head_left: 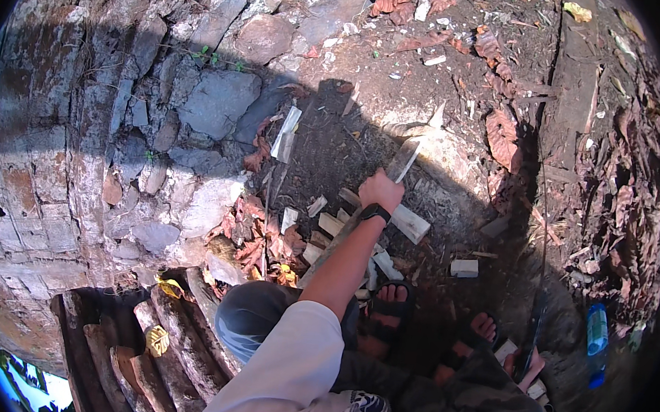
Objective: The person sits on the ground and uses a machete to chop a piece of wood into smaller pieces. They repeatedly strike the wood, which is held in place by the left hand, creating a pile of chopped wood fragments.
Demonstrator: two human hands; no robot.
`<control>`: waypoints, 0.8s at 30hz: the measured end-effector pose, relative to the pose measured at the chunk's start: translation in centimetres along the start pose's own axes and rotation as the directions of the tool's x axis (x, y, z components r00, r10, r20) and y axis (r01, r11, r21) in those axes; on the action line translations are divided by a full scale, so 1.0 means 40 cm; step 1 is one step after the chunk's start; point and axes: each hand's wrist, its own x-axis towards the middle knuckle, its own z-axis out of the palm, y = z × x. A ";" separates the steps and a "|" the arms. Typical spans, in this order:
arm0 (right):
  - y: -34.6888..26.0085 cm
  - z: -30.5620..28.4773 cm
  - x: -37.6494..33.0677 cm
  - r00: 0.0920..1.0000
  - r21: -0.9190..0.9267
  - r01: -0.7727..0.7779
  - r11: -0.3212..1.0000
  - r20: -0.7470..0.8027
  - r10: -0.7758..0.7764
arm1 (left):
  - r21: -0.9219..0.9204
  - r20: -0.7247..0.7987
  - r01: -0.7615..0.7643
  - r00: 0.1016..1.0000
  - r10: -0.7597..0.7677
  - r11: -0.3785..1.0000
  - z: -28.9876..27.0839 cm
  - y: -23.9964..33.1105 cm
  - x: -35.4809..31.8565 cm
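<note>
dirt ground (370,93) strewn with wood pieces (410,222), leaves (502,138).

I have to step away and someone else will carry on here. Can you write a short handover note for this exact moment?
Left hand: arm stretched forward, grip closed on a long split piece of wood held out over the dirt ground.
Right hand: low by the right knee, holding a dark long-bladed tool; its grip is partly hidden.
Things: short pale cut wood pieces lie scattered on the ground in front of the sandalled feet. A stack of logs sits at lower left beside the stone wall. A blue bottle lies at right.
Done: several pieces already split.
Left: the held piece is still whole.
</note>
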 end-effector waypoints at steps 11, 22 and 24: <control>0.079 0.047 0.037 0.960 -0.528 0.258 0.809 0.235 -0.153 | -0.007 -0.059 0.001 0.998 -0.001 1.000 0.008 -0.008 0.005; 0.044 0.047 0.007 0.979 -0.546 0.206 0.812 0.126 -0.163 | -0.260 0.091 -0.183 0.973 0.212 0.948 -0.019 -0.182 0.163; 0.057 0.034 0.000 0.985 -0.525 0.171 0.834 0.095 -0.143 | -0.392 0.191 -0.206 0.935 0.298 0.897 -0.069 -0.109 0.154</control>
